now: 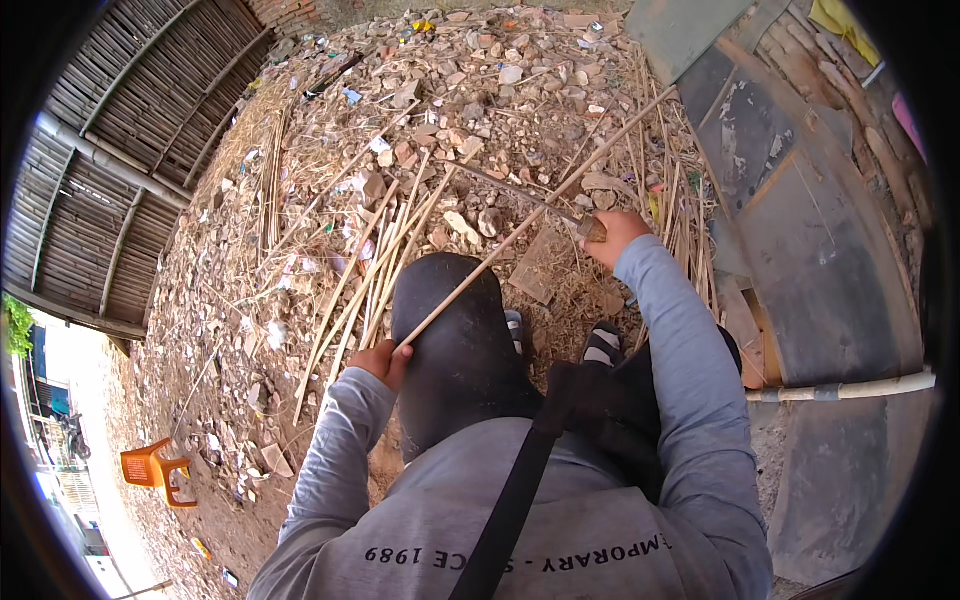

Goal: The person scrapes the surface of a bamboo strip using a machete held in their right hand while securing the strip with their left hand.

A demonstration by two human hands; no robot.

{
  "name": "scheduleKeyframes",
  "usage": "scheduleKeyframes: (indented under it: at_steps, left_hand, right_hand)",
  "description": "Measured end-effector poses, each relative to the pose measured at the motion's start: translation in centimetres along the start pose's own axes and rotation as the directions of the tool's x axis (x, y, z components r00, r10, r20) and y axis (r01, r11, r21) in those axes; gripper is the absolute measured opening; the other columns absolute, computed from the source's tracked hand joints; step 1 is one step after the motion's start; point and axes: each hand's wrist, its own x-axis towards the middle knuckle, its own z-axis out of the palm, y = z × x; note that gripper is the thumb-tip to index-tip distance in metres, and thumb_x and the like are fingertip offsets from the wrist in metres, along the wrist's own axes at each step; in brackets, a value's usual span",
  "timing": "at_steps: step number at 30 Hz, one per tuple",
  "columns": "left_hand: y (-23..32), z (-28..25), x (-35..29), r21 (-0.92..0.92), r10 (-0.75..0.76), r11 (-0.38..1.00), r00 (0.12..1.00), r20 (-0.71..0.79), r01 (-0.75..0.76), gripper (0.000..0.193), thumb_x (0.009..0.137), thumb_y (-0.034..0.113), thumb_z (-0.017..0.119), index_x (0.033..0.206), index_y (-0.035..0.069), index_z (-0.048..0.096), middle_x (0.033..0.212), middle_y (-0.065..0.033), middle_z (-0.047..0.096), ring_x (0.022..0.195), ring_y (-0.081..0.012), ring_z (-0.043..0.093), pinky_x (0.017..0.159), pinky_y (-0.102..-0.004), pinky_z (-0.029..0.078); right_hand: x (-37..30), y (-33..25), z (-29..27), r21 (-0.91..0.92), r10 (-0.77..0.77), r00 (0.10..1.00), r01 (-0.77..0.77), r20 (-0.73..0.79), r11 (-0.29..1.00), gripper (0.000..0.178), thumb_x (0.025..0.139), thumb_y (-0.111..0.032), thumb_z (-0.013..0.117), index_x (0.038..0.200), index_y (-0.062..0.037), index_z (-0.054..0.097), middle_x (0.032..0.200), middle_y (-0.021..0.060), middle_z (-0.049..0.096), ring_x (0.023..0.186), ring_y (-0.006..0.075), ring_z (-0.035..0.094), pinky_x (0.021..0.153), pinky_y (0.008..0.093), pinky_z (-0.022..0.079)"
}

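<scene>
My left hand [380,364] is closed around the near end of a long pale bamboo stick [474,276]. The stick slants up to the far right, passing over my left knee. My right hand [618,240] grips the wooden handle of a long, narrow-bladed knife [508,188]. Its dark blade points to the far left and crosses the stick near the middle; whether the two touch I cannot tell. Beyond my left knee, several cut bamboo strips [378,262] lie in a loose bundle on the ground.
Stones, brick pieces and litter cover the ground [480,80]. More bamboo strips [684,225] lie to the right, beside dark sheet panels [825,270] and a pale pole [850,390]. An orange plastic chair [155,468] is at the left, below a bamboo-slat wall [120,110].
</scene>
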Motion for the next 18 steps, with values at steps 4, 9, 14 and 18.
scheduleKeyframes:
  at_steps: [4,9,14,18]
  left_hand:
    - [-0.4,0.3,-0.1,-0.013,0.019,1.0,0.999,-0.033,-0.02,0.048,0.094,0.047,0.043,0.099,0.003,0.062,0.084,-0.0257,0.064,0.086,-0.0445,0.061,0.077,-0.0493,0.048]
    - [-1.0,0.6,-0.2,-0.032,0.069,0.997,0.995,-0.076,-0.072,0.046,0.094,0.046,0.045,0.095,0.003,0.061,0.081,-0.0256,0.063,0.082,-0.0444,0.061,0.073,-0.0499,0.048]
    - [-0.6,0.4,0.3,-0.061,0.061,0.996,0.997,-0.043,-0.064,0.048,0.095,0.045,0.043,0.093,0.002,0.062,0.079,-0.0247,0.063,0.081,-0.044,0.061,0.072,-0.049,0.047]
    - [-0.8,0.1,0.0,-0.072,0.046,0.996,0.999,-0.022,-0.047,0.048,0.096,0.046,0.041,0.093,0.002,0.062,0.079,-0.0241,0.063,0.081,-0.0439,0.061,0.073,-0.0485,0.047]
  right_hand:
    - [-1.3,-2.3,-0.5,-0.155,-0.136,0.991,0.134,-0.007,0.979,0.031,0.074,-0.033,0.072,0.088,-0.0071,0.065,0.074,0.0165,0.063,0.074,0.0348,0.063,0.068,0.0427,0.05]
    - [-1.9,-3.3,-0.6,-0.126,-0.219,0.974,0.223,0.051,0.967,0.027,0.074,-0.03,0.072,0.088,-0.0081,0.066,0.075,0.0164,0.064,0.075,0.0343,0.064,0.07,0.0415,0.051]
    - [1.5,2.1,1.2,0.029,0.035,0.995,-0.032,-0.091,0.999,0.032,0.075,-0.028,0.068,0.097,-0.0062,0.065,0.087,0.0174,0.066,0.083,0.0342,0.064,0.077,0.0404,0.051]
    - [0.3,-1.0,1.1,-0.04,-0.061,0.998,0.062,0.006,0.997,0.028,0.074,-0.028,0.068,0.095,-0.0084,0.064,0.082,0.0159,0.066,0.079,0.0339,0.064,0.074,0.0418,0.051]
